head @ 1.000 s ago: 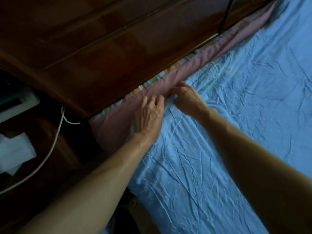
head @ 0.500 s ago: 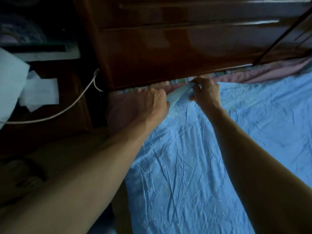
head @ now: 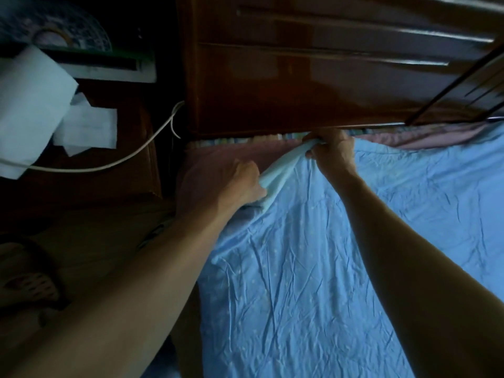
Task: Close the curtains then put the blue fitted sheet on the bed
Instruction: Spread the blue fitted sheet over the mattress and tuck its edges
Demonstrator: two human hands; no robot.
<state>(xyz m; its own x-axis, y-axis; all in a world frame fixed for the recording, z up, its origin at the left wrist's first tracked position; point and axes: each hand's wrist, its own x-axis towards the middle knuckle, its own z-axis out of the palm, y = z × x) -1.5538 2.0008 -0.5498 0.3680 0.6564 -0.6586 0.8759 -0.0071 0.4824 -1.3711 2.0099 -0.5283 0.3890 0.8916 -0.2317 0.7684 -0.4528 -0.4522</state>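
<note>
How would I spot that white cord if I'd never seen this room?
Start at the dark wooden headboard above the blue sheet. Left of it, the white cord loops at the headboard's edge and sweeps across the dark nightstand. Unlike the flat white papers nearby, it is a thin curved line.

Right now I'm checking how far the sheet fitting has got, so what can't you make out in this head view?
- Mattress corner: blue fitted sheet not over it; its elastic hem is hidden in the left hand and right hand.
- Curtains: out of frame.
- Gap below the headboard: in deep shadow.
- Rest of the bed: cut off by the right and bottom edges.
</note>
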